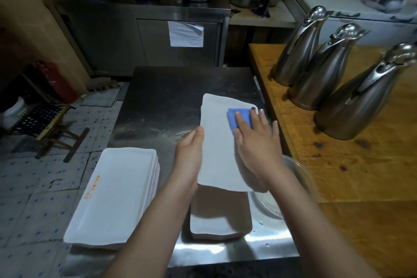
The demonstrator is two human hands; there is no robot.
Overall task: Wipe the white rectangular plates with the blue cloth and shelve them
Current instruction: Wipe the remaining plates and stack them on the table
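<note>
Plate stack (112, 192) at table (162, 88) left, single plate (218, 153) to its right, jugs (320, 70) on counter (361, 176) farther right

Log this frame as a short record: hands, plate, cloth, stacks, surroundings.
left hand: grips the held plate by its left edge
right hand: fingers flat, pressing the blue cloth onto the held plate
lower stack: plates beneath the held plate
left stack: white plates on the steel table
jugs: three, on the wooden counter

One head-worn wide-angle camera looks forward and steeply down from close above the near edge of the steel table (162, 97), centred on the plate (216, 153); the far cabinet (108, 36) fills the top.
</note>
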